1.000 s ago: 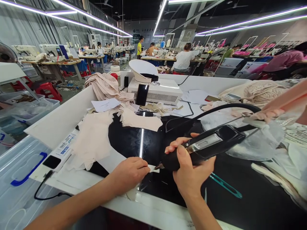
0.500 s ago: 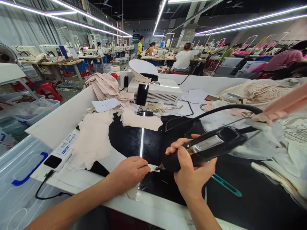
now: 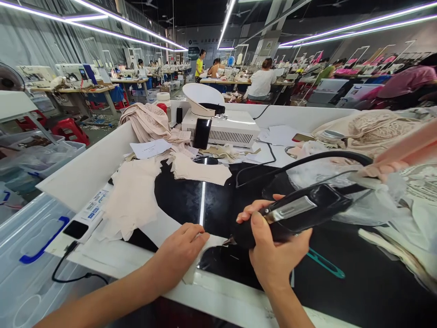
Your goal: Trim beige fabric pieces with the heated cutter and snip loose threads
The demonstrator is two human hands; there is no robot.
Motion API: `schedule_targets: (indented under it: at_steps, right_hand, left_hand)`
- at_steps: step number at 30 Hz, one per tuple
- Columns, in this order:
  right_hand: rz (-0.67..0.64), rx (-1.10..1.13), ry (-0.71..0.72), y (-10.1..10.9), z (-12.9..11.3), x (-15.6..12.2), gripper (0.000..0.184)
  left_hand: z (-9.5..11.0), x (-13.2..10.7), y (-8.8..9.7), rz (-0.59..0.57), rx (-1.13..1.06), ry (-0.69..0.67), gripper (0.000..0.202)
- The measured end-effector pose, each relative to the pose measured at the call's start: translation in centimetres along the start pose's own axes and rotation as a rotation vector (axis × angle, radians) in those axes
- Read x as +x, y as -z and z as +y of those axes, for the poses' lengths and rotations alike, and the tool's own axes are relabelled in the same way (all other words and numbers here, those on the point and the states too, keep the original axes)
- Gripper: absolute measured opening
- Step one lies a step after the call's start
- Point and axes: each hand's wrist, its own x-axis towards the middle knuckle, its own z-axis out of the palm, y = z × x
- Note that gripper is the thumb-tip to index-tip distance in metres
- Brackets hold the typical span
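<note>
My right hand (image 3: 273, 253) is wrapped round a black corded hand tool (image 3: 300, 212) with a silver plate on its side. Its pointed tip rests on a white sheet (image 3: 160, 228) lying on the black glossy worktop (image 3: 191, 198). My left hand (image 3: 179, 253) lies on that sheet just left of the tip, fingers curled and pressing it down. The tool's black cable (image 3: 321, 157) arches up and off to the right. Pale beige cut fabric pieces (image 3: 133, 196) are spread to the left of my hands.
A white machine (image 3: 221, 127) with a dome lid stands at the back, a dark phone (image 3: 202, 133) leaning on it. Teal snips (image 3: 324, 263) lie right of my hand. Another person's pink-sleeved hand (image 3: 385, 166) reaches in at right over lace fabric (image 3: 372, 127). Clear bins (image 3: 30, 255) stand at left.
My left hand has slid slightly down and left on the sheet, and its fingers have stretched out a little. The tool and my right hand have barely shifted.
</note>
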Motion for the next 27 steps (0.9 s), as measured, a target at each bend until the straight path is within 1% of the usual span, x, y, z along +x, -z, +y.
schedule_targets:
  at_steps: [3, 6, 11, 17, 23, 27]
  right_hand:
    - [0.012, -0.015, 0.028, 0.0, -0.5, -0.4, 0.042]
    - [0.032, -0.035, 0.045, 0.0, -0.9, -0.8, 0.043]
    - [0.064, -0.066, 0.052, 0.0, -1.3, -1.4, 0.045]
    - [0.077, -0.08, 0.079, 0.0, -1.3, -1.9, 0.047]
    - [0.098, -0.086, 0.065, -0.3, -1.8, -2.5, 0.047]
    - [0.085, -0.062, 0.069, -0.5, -2.0, -2.7, 0.047]
  left_hand:
    - [0.3, -0.6, 0.0, -0.01, -0.034, 0.066, 0.042]
    - [0.1, -0.7, -0.1, -0.028, -0.036, 0.081, 0.044]
    - [-0.1, -0.4, 0.4, -0.104, -0.032, 0.062, 0.038]
    - [-0.2, -0.3, 0.9, -0.177, 0.043, 0.027, 0.036]
    - [-0.3, -0.4, 0.4, -0.168, 0.119, 0.011, 0.029]
    - [0.3, -0.4, -0.1, -0.145, 0.207, -0.01, 0.019]
